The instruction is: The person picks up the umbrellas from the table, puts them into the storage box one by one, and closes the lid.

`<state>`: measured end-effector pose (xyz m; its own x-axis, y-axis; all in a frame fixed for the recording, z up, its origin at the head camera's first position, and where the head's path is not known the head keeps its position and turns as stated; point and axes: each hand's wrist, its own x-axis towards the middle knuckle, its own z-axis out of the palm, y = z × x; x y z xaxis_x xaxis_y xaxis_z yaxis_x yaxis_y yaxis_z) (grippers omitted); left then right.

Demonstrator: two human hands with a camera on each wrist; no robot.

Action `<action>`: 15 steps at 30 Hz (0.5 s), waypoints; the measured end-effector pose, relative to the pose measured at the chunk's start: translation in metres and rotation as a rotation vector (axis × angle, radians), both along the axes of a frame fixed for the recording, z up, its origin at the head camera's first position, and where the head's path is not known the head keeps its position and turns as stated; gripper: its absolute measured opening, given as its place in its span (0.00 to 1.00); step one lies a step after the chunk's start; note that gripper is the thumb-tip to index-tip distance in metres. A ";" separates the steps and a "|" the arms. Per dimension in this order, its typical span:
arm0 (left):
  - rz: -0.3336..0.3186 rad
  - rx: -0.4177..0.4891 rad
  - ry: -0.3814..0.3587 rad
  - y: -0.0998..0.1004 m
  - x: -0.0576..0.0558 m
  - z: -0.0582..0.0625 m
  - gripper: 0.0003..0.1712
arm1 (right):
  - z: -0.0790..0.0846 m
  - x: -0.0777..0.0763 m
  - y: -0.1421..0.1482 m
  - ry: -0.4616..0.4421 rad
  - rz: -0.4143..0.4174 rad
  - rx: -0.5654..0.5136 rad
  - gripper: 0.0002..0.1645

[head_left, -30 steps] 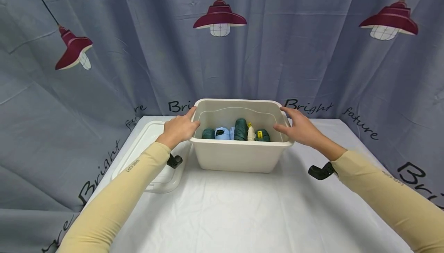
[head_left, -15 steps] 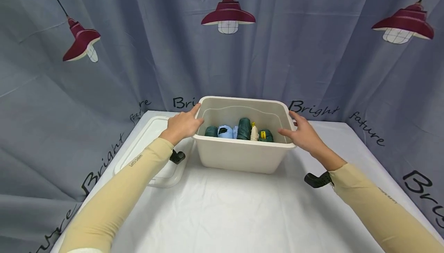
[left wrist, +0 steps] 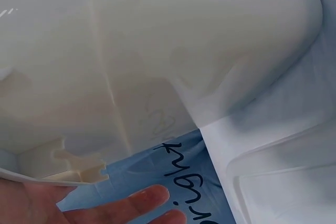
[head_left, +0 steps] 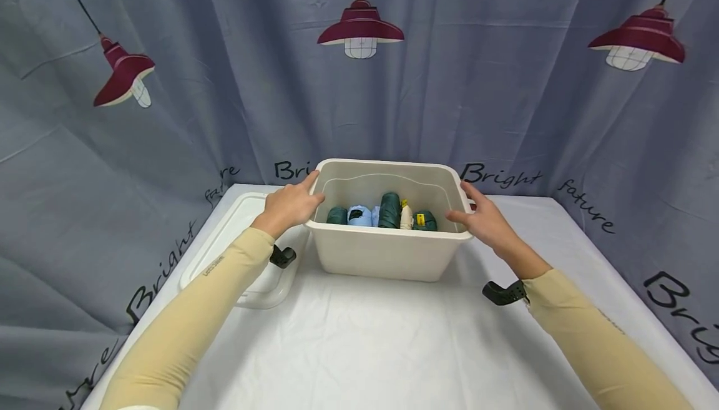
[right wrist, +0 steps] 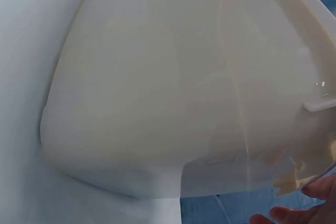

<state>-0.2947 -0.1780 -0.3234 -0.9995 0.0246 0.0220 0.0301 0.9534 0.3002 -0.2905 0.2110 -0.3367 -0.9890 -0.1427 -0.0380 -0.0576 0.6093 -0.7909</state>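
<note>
A cream plastic storage box (head_left: 375, 251) stands on the white-covered table with its top uncovered. Inside lie several small rolled bundles: a taller dark green roll (head_left: 390, 210), a light blue one (head_left: 359, 216), and a cream one (head_left: 407, 216) with a yellow label. My left hand (head_left: 289, 207) holds the box's left rim, thumb over the edge; two of its fingers (left wrist: 149, 196) extend below the rim in the left wrist view. At the right rim, my right hand (head_left: 487, 218) has its thumb over the edge and fingers outside, close under the rim in the right wrist view.
A translucent white lid (head_left: 264, 294) lies left of the box, partly under my left forearm. Each wrist carries a black camera mount (head_left: 503, 293). Behind the table (head_left: 365, 347) hangs a grey-blue curtain (head_left: 269, 85) printed with lamps and lettering.
My right hand has shifted slightly toward me along the rim, and its forearm has drawn inward. The left hand keeps its place. The box stays put while the head view sways a little.
</note>
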 end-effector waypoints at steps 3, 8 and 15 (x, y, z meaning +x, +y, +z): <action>0.008 0.006 0.033 -0.001 -0.001 0.000 0.42 | -0.002 -0.001 0.000 0.001 -0.001 -0.013 0.57; 0.017 0.065 0.165 -0.001 0.001 -0.001 0.42 | -0.004 -0.001 0.001 0.003 0.000 -0.040 0.57; -0.001 0.226 0.284 -0.004 0.007 -0.003 0.33 | -0.005 -0.001 0.000 -0.021 -0.026 -0.077 0.58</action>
